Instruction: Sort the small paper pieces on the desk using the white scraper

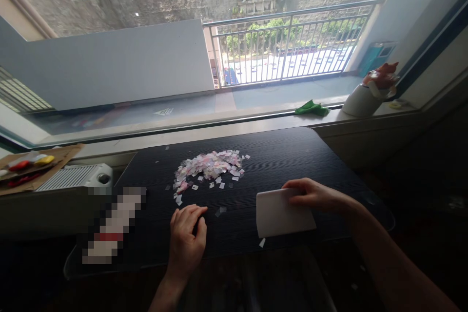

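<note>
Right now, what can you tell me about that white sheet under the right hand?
The white sheet is a plain, rectangular piece, thin-looking, perhaps paper or plastic. It lies flat on the dark ribbed tabletop, right of the pile of pink and white scraps. The right hand rests fingers on its upper right edge.

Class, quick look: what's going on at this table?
A person works at a dark table by a window. The right hand rests on a white card; the left hand lies flat on the table near a few stray scraps. A pile of small pink and white paper scraps lies beyond both hands.
</note>
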`<action>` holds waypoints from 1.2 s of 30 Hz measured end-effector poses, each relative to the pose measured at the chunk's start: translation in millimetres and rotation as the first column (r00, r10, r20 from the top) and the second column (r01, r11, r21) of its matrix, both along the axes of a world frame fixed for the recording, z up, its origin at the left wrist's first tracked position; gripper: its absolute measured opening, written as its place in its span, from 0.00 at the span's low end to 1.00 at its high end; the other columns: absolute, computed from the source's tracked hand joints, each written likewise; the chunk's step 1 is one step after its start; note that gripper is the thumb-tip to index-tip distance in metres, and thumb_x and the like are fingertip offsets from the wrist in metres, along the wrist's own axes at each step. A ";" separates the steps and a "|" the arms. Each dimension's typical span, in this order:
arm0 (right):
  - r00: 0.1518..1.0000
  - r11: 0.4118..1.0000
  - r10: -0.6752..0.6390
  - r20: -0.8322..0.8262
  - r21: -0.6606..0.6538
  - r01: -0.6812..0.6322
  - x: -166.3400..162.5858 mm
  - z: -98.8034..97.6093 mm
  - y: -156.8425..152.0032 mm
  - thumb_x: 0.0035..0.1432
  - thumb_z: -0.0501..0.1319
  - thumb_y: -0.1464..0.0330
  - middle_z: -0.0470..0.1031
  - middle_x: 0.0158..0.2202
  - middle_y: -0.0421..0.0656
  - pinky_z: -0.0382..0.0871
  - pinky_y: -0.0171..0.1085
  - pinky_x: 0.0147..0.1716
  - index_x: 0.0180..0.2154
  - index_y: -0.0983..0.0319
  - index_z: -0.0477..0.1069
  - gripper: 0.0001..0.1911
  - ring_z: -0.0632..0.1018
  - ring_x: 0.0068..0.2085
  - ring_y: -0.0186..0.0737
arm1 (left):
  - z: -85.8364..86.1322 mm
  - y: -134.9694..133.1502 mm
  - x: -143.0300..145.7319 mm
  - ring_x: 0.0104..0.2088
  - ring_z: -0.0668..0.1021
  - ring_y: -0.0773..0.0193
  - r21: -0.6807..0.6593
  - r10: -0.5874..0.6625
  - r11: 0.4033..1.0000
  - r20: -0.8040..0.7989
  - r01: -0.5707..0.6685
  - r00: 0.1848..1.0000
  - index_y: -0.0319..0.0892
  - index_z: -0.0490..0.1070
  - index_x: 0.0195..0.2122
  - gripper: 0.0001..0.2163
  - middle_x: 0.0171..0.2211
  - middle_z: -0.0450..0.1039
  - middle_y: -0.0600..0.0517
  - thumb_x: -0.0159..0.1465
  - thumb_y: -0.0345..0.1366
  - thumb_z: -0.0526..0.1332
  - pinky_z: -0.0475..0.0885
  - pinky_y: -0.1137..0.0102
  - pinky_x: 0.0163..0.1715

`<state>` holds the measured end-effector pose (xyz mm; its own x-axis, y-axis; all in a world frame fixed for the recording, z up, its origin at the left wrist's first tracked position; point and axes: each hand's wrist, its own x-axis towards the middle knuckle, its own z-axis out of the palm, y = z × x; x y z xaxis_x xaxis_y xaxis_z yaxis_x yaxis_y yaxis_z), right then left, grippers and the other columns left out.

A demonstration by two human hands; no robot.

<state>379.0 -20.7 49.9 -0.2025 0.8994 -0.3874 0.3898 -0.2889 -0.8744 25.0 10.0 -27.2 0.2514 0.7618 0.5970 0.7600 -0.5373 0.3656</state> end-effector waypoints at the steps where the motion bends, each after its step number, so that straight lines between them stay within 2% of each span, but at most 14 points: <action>1: 1.000 1.000 0.012 0.000 -0.011 -0.012 0.2 0.0 -1.5 0.47 0.65 0.65 0.77 0.30 0.40 0.66 0.34 0.29 0.39 0.64 0.76 0.16 0.75 0.32 0.39 | -0.1 0.0 0.0 0.43 0.79 0.55 0.001 0.000 1.000 -0.001 0.000 1.000 0.44 0.76 0.39 0.11 0.39 0.79 0.49 0.65 0.33 0.53 0.64 0.53 0.55; 10: 0.999 0.999 0.039 0.008 -0.013 -0.039 1.4 -1.1 -9.1 0.47 0.65 0.63 0.78 0.33 0.41 0.67 0.34 0.32 0.41 0.64 0.77 0.17 0.76 0.35 0.41 | -1.0 1.0 -0.2 0.43 0.79 0.56 0.022 -0.009 1.000 0.006 0.009 1.000 0.45 0.76 0.39 0.11 0.38 0.79 0.49 0.65 0.33 0.53 0.64 0.54 0.55; 15: 1.000 1.000 0.023 0.005 0.007 -0.023 -0.2 -0.5 -8.1 0.50 0.63 0.64 0.77 0.32 0.40 0.66 0.33 0.31 0.41 0.64 0.76 0.17 0.76 0.34 0.39 | -1.4 0.8 -0.4 0.43 0.79 0.55 -0.001 -0.003 1.000 0.008 0.003 1.000 0.45 0.76 0.39 0.11 0.39 0.79 0.48 0.64 0.33 0.53 0.63 0.53 0.55; 25: 0.998 0.998 0.063 0.019 -0.007 -0.063 -6.5 2.3 -5.3 0.47 0.64 0.64 0.78 0.31 0.40 0.66 0.33 0.29 0.40 0.64 0.77 0.17 0.76 0.32 0.39 | 1.5 0.3 0.0 0.43 0.79 0.55 -0.003 -0.012 1.000 0.001 0.012 1.000 0.45 0.75 0.40 0.11 0.39 0.78 0.49 0.65 0.33 0.53 0.64 0.53 0.55; 30: 0.997 0.999 0.039 0.065 0.015 -0.040 0.8 7.3 -16.4 0.49 0.64 0.65 0.78 0.31 0.40 0.67 0.33 0.29 0.41 0.63 0.77 0.17 0.76 0.33 0.39 | 0.9 0.1 0.2 0.43 0.79 0.55 -0.008 -0.016 1.000 0.008 0.016 1.000 0.44 0.75 0.40 0.11 0.39 0.78 0.49 0.65 0.32 0.53 0.63 0.53 0.55; 34: 0.993 0.998 0.030 0.113 0.050 -0.036 1.5 13.0 -27.3 0.47 0.64 0.66 0.77 0.28 0.39 0.65 0.33 0.26 0.38 0.62 0.78 0.14 0.75 0.31 0.39 | 0.7 -0.1 0.7 0.44 0.78 0.55 -0.019 -0.014 1.000 0.019 0.014 1.000 0.44 0.76 0.40 0.11 0.39 0.79 0.49 0.64 0.32 0.53 0.64 0.53 0.56; 36: 0.992 0.994 -0.055 0.110 0.099 0.045 -2.6 13.2 -28.9 0.48 0.64 0.63 0.77 0.29 0.40 0.67 0.34 0.27 0.40 0.62 0.78 0.16 0.76 0.30 0.40 | 1.1 -1.1 1.8 0.44 0.78 0.55 -0.025 -0.002 1.000 0.029 0.002 1.000 0.45 0.76 0.40 0.11 0.39 0.79 0.49 0.64 0.32 0.53 0.64 0.53 0.55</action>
<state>376.4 -49.6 63.1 -0.1166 0.9415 -0.3162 0.4741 -0.2270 -0.8507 26.8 8.9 -26.1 0.2356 0.7760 0.5851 0.7478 -0.5293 0.4009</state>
